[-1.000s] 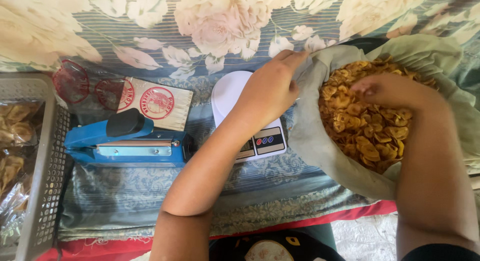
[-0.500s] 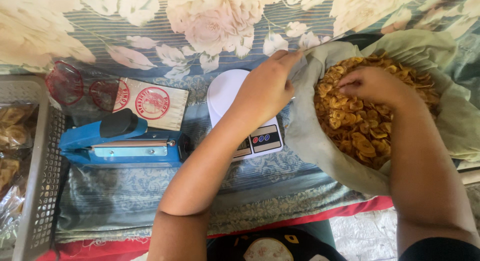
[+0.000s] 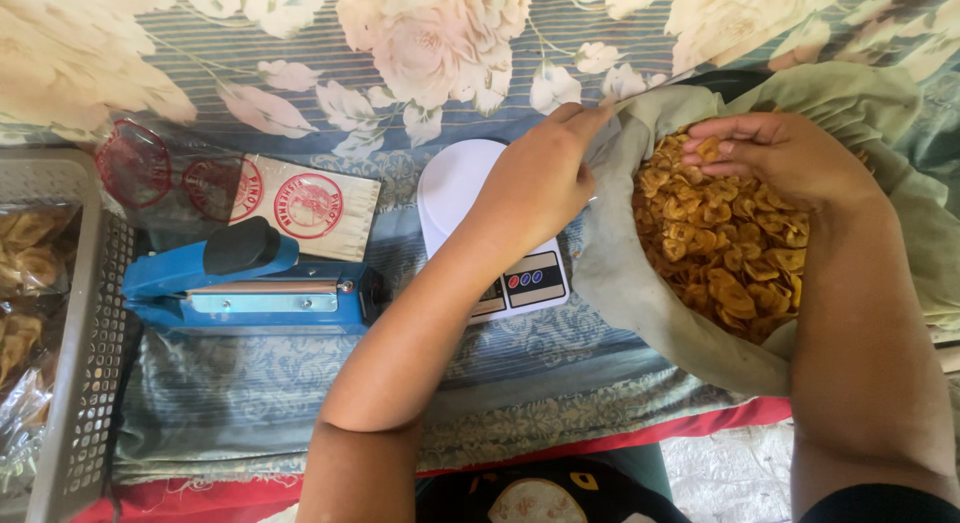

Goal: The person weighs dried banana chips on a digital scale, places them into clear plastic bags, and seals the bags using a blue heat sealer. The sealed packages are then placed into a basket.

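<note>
Her left hand point(image 3: 535, 183) pinches the rim of the green sack point(image 3: 640, 293) beside the white scale point(image 3: 480, 233) while the right hand point(image 3: 775, 153) closes, seemingly, on golden chips point(image 3: 725, 248) inside; scooping loosely should avoid crushing them.

Soft, even daylight, sharp overall

Brightest at the upper left, where pale flowers on the cloth point(image 3: 440, 43) wash out; faint shadows under the forearms; slight softness toward the frame edges.
</note>
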